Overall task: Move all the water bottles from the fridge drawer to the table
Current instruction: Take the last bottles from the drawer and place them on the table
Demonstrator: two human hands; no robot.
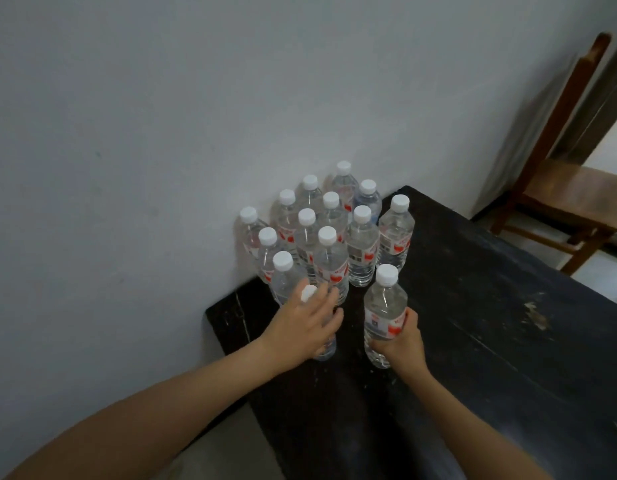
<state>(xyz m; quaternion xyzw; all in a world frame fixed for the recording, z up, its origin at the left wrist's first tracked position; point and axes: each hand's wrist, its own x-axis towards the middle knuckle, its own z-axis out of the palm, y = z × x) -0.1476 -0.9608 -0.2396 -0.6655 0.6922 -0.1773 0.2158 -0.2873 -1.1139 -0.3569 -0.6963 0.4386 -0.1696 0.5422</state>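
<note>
Several clear water bottles (360, 247) with white caps and red labels stand clustered on the far corner of the dark table (490, 323), against the wall. My left hand (301, 329) wraps around one bottle (326, 348) at the front left of the cluster; its white cap shows between my fingers. My right hand (402, 344) grips the lower half of another upright bottle (383, 306) at the front right, its base on the table. The fridge drawer is out of view.
A grey wall (161, 133) runs along the table's left side. A wooden chair (573, 195) stands beyond the table's far right edge. The table top stretches to the right of the bottles, scuffed in places.
</note>
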